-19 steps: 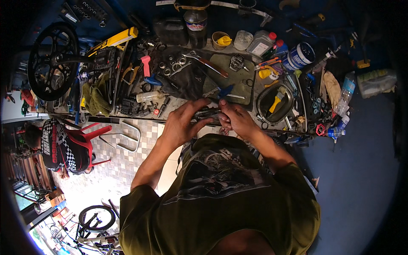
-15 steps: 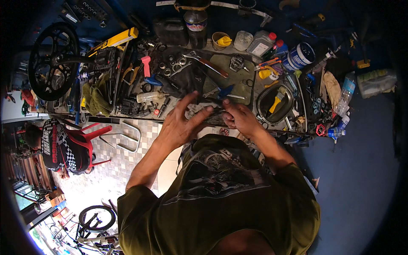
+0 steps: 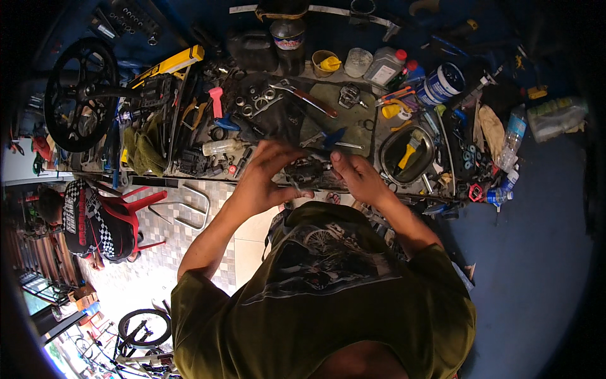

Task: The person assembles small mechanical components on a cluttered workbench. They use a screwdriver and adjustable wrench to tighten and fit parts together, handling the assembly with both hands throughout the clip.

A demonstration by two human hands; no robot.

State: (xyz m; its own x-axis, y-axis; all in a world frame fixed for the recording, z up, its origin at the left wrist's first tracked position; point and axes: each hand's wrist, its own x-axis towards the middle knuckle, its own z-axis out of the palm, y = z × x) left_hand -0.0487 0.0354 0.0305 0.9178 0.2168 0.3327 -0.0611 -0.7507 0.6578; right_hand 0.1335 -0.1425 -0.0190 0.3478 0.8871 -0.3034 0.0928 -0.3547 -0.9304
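I stand at the front edge of a crowded workbench [image 3: 353, 126] and hold a small dark metal part [image 3: 306, 170] between both hands. My left hand [image 3: 262, 177] cups its left side, with the thumb under it and the fingers stretched up over it. At the part's right end, my right hand [image 3: 360, 177] pinches it with curled fingers. A blue-handled pair of pliers [image 3: 328, 139] lies on the bench just behind the part.
A black chainring with crank [image 3: 79, 95] and a yellow tool [image 3: 167, 63] lie at the left. An oval metal tray [image 3: 429, 158], a blue can [image 3: 442, 82] and bottles [image 3: 512, 132] stand to the right. Another person sits by a red chair [image 3: 142, 202] at lower left.
My left hand has gone from curled around the part to fingers spread over it. The right hand has kept its grip in about the same place.
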